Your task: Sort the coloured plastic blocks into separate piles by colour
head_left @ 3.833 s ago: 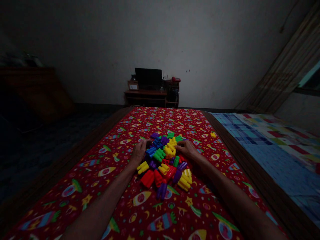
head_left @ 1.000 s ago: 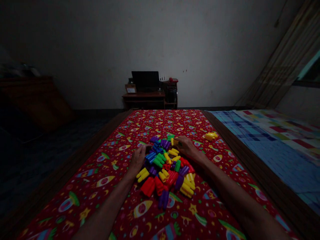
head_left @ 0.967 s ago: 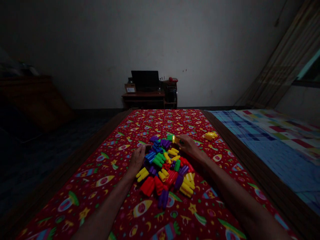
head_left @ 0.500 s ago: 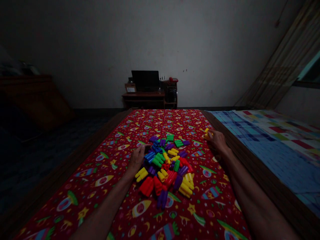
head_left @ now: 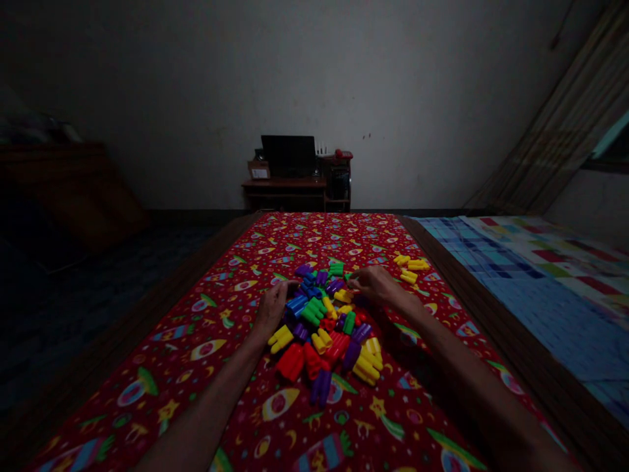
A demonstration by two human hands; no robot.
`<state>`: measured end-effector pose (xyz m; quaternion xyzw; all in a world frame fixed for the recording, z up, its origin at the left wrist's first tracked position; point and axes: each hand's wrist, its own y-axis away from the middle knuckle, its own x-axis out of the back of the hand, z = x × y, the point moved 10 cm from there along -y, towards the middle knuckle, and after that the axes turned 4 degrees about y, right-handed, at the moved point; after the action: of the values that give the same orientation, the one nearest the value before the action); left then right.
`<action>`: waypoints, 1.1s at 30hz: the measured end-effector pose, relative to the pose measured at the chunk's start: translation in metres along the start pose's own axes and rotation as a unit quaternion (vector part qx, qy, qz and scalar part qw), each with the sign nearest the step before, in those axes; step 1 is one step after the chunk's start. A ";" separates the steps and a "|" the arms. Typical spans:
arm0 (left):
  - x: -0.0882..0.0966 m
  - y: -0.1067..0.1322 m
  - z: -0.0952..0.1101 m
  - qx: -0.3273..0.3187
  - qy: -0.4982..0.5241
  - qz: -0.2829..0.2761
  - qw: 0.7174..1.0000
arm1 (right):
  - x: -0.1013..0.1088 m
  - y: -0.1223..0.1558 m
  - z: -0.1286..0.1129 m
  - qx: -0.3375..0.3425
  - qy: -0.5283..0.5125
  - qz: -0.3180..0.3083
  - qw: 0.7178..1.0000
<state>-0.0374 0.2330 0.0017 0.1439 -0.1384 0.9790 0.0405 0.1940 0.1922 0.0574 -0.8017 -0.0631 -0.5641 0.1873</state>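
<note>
A pile of plastic toy pieces (head_left: 327, 328) in yellow, red, green, blue and purple lies on a red patterned cloth (head_left: 275, 406). My left hand (head_left: 272, 308) rests palm down against the pile's left side, fingers apart, next to blue pieces (head_left: 296, 305). My right hand (head_left: 374, 286) lies at the pile's far right edge, its fingertips by a green piece (head_left: 337, 269) and purple pieces, with nothing lifted. A small group of yellow pieces (head_left: 411, 265) sits apart on the cloth, to the right of my right hand.
The cloth covers a long wooden-edged surface (head_left: 496, 328). A blue checked mattress (head_left: 531, 288) lies to the right. A low desk with a dark monitor (head_left: 289, 157) stands at the far wall. The room is dim, and the floor on the left is dark.
Half a second ago my right hand was at the yellow group on the far right; it has come back left to the pile. The yellow group has grown. My left hand has stayed put.
</note>
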 end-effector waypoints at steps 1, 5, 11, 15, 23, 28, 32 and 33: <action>0.000 0.000 0.000 -0.002 -0.001 0.000 1.000 | -0.012 0.002 -0.012 0.015 0.028 -0.026 0.999; 0.000 0.000 -0.001 -0.005 -0.001 0.002 1.000 | -0.036 0.009 -0.031 0.042 0.122 -0.021 0.991; 0.000 0.000 0.001 -0.006 -0.006 -0.004 1.000 | -0.017 0.002 -0.007 0.003 0.113 -0.011 0.994; 0.000 0.002 0.002 -0.005 -0.002 -0.005 1.000 | 0.024 0.002 0.045 -0.096 0.101 0.062 0.988; -0.001 0.000 -0.001 -0.002 0.003 -0.008 1.000 | 0.047 0.040 0.142 -0.286 0.162 0.092 0.940; -0.001 -0.001 0.000 -0.005 -0.005 -0.006 1.000 | 0.049 0.061 0.162 -0.380 0.174 0.103 0.902; -0.002 -0.001 0.000 -0.007 -0.003 -0.010 1.000 | 0.058 0.065 0.160 -0.390 0.172 0.138 0.894; -0.001 -0.001 0.000 -0.006 0.000 -0.008 1.000 | 0.061 0.061 0.155 -0.375 0.167 0.152 0.899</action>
<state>-0.0360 0.2339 0.0011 0.1448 -0.1431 0.9778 0.0489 0.3712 0.1869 0.0546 -0.7065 0.3079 -0.6362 -0.0355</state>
